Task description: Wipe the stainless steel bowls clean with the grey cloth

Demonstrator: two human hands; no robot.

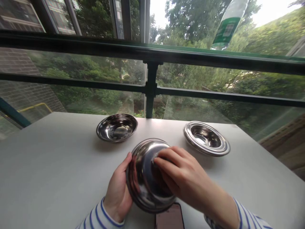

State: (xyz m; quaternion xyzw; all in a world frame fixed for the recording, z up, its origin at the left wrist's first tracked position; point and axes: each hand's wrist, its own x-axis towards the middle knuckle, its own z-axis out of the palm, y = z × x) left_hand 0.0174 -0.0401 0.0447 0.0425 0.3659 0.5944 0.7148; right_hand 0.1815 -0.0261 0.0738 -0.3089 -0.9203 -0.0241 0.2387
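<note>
My left hand (119, 187) grips the rim of a shiny metal bowl (143, 178), thumb on the outside. The bowl is tilted, its rounded outer base facing up toward me. Bent over that base, the fingers of my right hand (178, 168) are drawn together and press on the metal. A small pale bit shows at their tips, too little to name. Behind, to the left, sits an upright metal bowl (116, 128). At the back right, metal bowls with wide rims (220, 149) appear stacked; their number is unclear.
A phone (170, 218) lies on the white table (59, 178) below the held bowl, partly hidden by it. Along the table's far edge runs a dark green railing (150, 92) with glass panes. A bottle with a green label (226, 28) stands on the top rail.
</note>
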